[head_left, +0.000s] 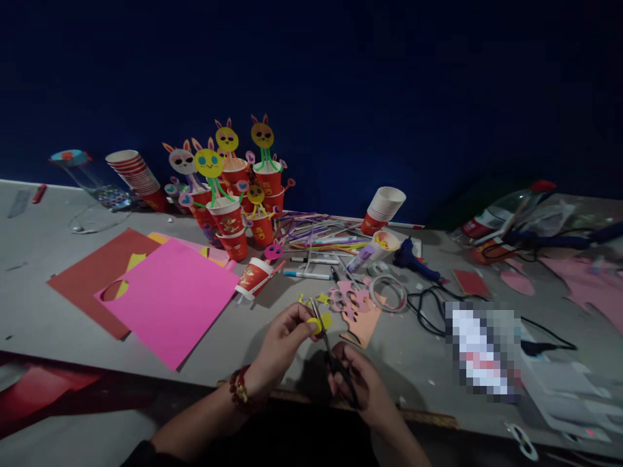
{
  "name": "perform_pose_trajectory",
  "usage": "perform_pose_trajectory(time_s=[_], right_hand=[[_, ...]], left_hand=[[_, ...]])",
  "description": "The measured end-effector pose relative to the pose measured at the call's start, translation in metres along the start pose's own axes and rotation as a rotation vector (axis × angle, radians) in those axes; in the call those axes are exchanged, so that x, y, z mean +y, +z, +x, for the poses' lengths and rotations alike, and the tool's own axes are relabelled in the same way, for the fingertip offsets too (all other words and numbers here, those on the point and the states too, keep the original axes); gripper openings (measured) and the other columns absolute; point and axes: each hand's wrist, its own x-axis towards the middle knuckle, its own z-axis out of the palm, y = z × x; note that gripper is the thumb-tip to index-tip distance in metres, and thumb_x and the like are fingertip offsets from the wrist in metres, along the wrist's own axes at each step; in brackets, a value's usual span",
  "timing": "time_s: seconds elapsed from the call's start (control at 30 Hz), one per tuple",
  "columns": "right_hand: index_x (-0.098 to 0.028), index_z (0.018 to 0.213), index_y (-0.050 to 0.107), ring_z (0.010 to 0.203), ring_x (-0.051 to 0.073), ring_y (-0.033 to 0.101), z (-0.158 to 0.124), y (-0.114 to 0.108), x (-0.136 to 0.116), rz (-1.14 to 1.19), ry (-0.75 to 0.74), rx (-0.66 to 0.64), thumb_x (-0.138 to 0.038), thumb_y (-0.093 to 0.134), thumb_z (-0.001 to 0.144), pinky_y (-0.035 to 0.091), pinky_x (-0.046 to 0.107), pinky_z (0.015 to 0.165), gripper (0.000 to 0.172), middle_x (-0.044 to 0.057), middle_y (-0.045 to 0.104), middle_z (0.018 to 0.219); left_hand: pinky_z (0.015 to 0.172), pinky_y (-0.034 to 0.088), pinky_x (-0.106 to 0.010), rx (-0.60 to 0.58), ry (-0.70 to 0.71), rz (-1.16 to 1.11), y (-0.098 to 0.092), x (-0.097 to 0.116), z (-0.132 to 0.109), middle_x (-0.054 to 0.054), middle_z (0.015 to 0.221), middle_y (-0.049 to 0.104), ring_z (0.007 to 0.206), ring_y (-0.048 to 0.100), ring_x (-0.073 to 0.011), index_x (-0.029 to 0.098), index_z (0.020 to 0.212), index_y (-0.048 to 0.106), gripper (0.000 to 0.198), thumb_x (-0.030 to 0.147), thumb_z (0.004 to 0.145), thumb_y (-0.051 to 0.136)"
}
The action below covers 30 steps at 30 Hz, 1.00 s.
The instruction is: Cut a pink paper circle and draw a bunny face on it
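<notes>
My left hand point(282, 344), with a bead bracelet at the wrist, pinches a small yellow foam piece point(321, 322) just above the table's near edge. My right hand point(363, 383) is closed round the black handles of a pair of scissors point(331, 353). The blades point up and left, and they meet the yellow piece. Both hands hover over the grey table point(58, 311). Right behind them lie a peach paper cut-out point(363, 324) and a pink foam piece point(348, 298) with holes.
A pink sheet point(170, 298) lies on a red sheet point(92, 272) at left. Red paper cups with bunny faces point(233, 194) stand at the back, beside cup stacks point(136, 172), straws and pens point(316, 243), a tape roll point(388, 292), a blue glue gun point(413, 259) and black cables.
</notes>
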Motion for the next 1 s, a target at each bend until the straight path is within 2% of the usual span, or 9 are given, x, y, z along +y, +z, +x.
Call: perform_pose_trajectory(time_s=[0.13,0.7,1.0], right_hand=[[-0.022,0.072,0.049,0.052,0.011,0.044,-0.001,0.0,-0.001,-0.016,-0.019,-0.032,-0.076,0.073,0.061,0.037,0.024,0.052,0.06,-0.005,0.049,0.059],[-0.022,0.072,0.044,0.052,0.01,0.043,0.001,0.001,-0.004,-0.04,0.004,-0.056,-0.078,0.07,0.064,0.035,0.024,0.054,0.061,-0.006,0.049,0.057],[-0.023,0.073,0.044,0.05,0.011,0.04,0.002,-0.002,0.002,-0.086,-0.027,-0.079,-0.079,0.066,0.068,0.032,0.024,0.051,0.06,-0.006,0.047,0.055]], left_hand=[[0.075,0.042,-0.027,-0.001,-0.006,0.008,-0.001,0.0,0.0,0.0,0.074,0.059,0.073,0.054,-0.0148,0.018,0.075,0.056,0.019,0.03,0.082,0.069],[0.072,0.042,-0.027,-0.028,-0.004,0.035,-0.003,0.008,0.001,0.0,0.073,0.058,0.072,0.054,-0.015,0.018,0.074,0.055,0.019,0.03,0.081,0.068],[0.07,0.043,-0.027,-0.047,0.009,0.08,-0.005,0.012,0.004,0.0,0.073,0.058,0.072,0.055,-0.0153,0.018,0.073,0.054,0.023,0.034,0.081,0.07]])
